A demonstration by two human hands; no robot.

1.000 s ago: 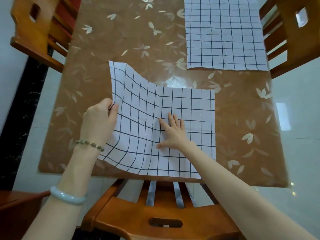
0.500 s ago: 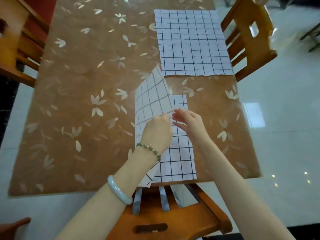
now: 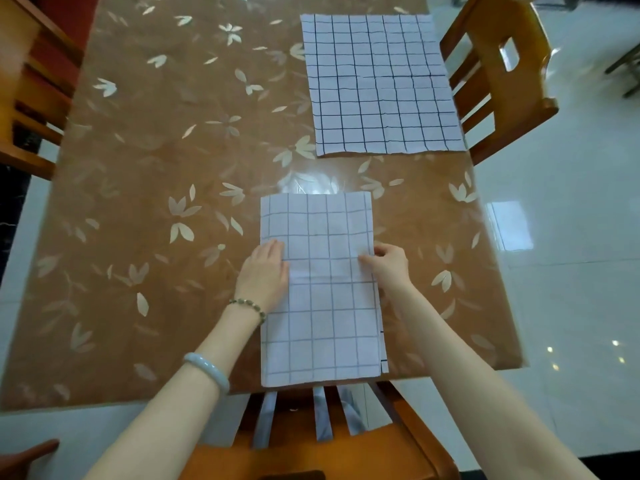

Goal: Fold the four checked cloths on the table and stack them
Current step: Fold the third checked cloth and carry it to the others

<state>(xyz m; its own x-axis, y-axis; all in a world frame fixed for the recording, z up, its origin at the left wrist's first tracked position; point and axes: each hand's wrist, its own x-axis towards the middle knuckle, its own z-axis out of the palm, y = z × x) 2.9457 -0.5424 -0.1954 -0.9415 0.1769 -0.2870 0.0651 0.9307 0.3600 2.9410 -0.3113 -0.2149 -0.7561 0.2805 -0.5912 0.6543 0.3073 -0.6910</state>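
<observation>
While your left hand (image 3: 265,271) lies flat, fingers together, on the left edge of the near cloth (image 3: 322,306), your right hand (image 3: 386,261) has its fingers curled at the right edge and looks to be pinching the layers there. That near cloth sits at the front edge of the worktop (image 3: 156,202), directly before you, as a tall narrow rectangle. A sliver of a lower layer peeks out along its right side, so it reads as folded once, lengthwise. I judge at least one more fold is due on it, top to bottom.

Well apart, at the far right of the worktop beside a wooden chair (image 3: 498,64), the far cloth (image 3: 381,84) lies spread open and unfolded. Whether more cloths lie beneath it, you cannot tell from this view. No stack exists yet, so most of the job remains.
</observation>
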